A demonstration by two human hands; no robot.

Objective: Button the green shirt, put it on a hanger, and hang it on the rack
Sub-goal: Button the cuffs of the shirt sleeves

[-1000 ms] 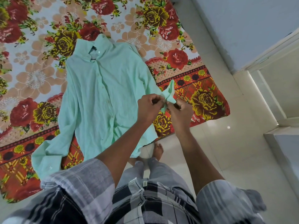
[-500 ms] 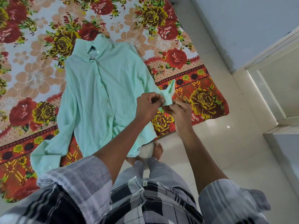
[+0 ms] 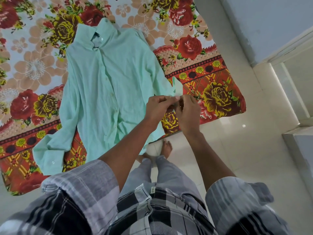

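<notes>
Green shirt (image 3: 108, 92) flat on the floral bedsheet (image 3: 33, 68); my left hand (image 3: 158, 108) and right hand (image 3: 187, 114) pinch its cuff (image 3: 177, 88). Fingers hide the button, so fastening is uncertain. Since the earlier frame, the cuff has risen slightly.

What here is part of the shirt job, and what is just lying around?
Part of the job: green shirt, its cuff, left hand, right hand.

Just there: floral bedsheet, tiled floor. No hanger or rack in view.
</notes>
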